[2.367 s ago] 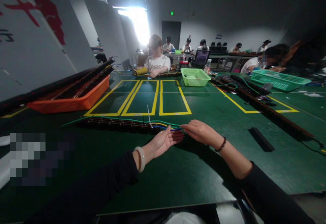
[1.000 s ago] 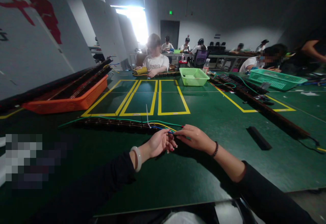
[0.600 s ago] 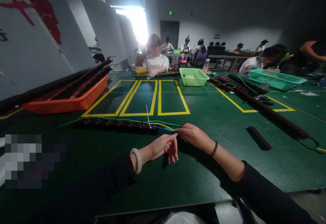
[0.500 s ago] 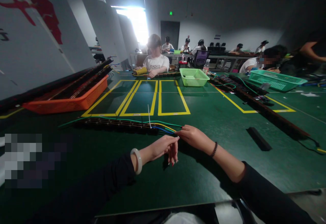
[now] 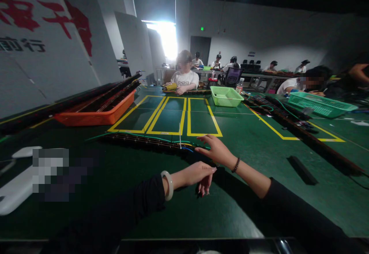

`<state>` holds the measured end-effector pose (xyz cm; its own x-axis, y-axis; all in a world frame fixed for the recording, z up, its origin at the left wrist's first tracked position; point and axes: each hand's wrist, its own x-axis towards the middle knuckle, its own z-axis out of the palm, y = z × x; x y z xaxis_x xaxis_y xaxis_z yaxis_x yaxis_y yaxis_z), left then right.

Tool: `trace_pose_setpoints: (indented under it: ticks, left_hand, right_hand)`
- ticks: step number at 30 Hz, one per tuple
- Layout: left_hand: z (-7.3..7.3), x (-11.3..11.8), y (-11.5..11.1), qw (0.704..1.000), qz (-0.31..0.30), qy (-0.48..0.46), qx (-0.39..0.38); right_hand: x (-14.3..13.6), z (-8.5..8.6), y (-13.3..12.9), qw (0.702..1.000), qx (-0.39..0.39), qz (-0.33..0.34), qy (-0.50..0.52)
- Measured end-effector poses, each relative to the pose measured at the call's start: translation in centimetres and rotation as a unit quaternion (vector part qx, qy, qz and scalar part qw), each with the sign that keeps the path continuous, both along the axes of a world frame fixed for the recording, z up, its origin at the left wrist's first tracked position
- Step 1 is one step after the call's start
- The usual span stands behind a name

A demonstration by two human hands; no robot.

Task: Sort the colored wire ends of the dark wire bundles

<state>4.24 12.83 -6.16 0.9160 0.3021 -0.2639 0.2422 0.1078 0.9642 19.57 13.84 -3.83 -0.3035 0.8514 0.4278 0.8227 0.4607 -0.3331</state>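
Note:
A long dark wire harness (image 5: 144,140) lies crosswise on the green table. Green, yellow and blue wires come out of its right end, and a white cable tie (image 5: 180,140) stands up from it there. My right hand (image 5: 220,152), with a dark beaded bracelet, hovers over the wire ends with fingers apart. My left hand (image 5: 197,175), wearing a pale bangle, is in front and lower. Its thumb and index finger are pressed together while the other fingers hang down; whatever is between them is too small to make out.
An orange basket (image 5: 95,117) with long dark harnesses is at left. A light green basket (image 5: 226,97) and a teal basket (image 5: 321,106) stand farther back. Dark harnesses (image 5: 325,146) and a black strip (image 5: 302,170) lie at right. A co-worker (image 5: 184,79) sits opposite.
My right hand has let go of the wire ends and opened its fingers. My left hand stays pinched, slightly farther from the harness. The view has tilted up and shifted left.

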Motion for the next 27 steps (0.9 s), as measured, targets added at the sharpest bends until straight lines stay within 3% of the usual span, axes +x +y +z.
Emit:
trace_pose_setpoints:
  ticks: [7, 14, 18, 22, 25, 27]
  left_hand:
    - [0.0, -0.3, -0.3, 0.999, 0.01, 0.009, 0.047]
    - [-0.3, -0.4, -0.2, 0.999, 0.005, 0.005, 0.054]
    - [-0.6, -0.3, 0.0, 0.999, -0.002, 0.0, 0.053]
    - [-0.9, -0.2, 0.0, 1.0, 0.0, -0.003, 0.028]
    - [-0.8, -0.2, -0.1, 1.0, -0.003, -0.004, 0.006]
    - [-0.7, -0.2, -0.1, 1.0, -0.003, 0.0, 0.001]
  right_hand:
    - [-5.0, -1.5, 3.4, 0.994, -0.011, 0.005, -0.111]
    - [-5.9, -2.4, 4.5, 0.996, -0.055, -0.022, -0.07]
    - [-6.0, -2.7, 4.6, 0.996, -0.019, -0.041, -0.082]
    - [-4.1, -1.9, 5.0, 0.991, 0.074, -0.044, -0.099]
    - [-0.8, -0.1, 5.6, 0.979, 0.152, -0.04, -0.133]
    - [2.1, 1.6, 5.9, 0.965, 0.185, -0.072, -0.172]
